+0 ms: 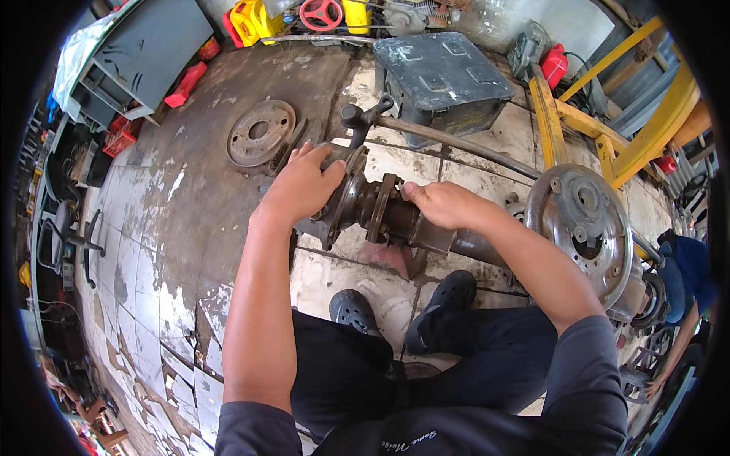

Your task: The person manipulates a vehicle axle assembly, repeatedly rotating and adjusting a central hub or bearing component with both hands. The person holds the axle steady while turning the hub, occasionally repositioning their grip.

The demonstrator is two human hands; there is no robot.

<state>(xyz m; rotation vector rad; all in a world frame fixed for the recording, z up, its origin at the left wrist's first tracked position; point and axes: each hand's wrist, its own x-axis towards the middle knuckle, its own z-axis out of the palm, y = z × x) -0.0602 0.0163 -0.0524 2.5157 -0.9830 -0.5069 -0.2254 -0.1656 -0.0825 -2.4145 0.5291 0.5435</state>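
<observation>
A greasy, dark metal axle (477,245) lies across in front of my feet. My left hand (304,182) is wrapped over the wheel hub (344,201) at its left end, thumb apart from the fingers, fingertips partly out of sight on the far side. Further right, my right hand (445,204) grips a flange (383,205) on the axle, with its thumb on the near face and the other fingers mostly hidden. Behind the axle runs a long steel rod (456,142) with a jointed end. A round metal wheel plate (582,228) stands at the axle's right end.
On the stained floor lies a round metal plate (261,134) beside a brush. A dark metal box (445,72) stands beyond the rod. To the right is a yellow steel frame (549,125); another person's arm (680,346) shows lower right. A grey cabinet (148,57) stands far left.
</observation>
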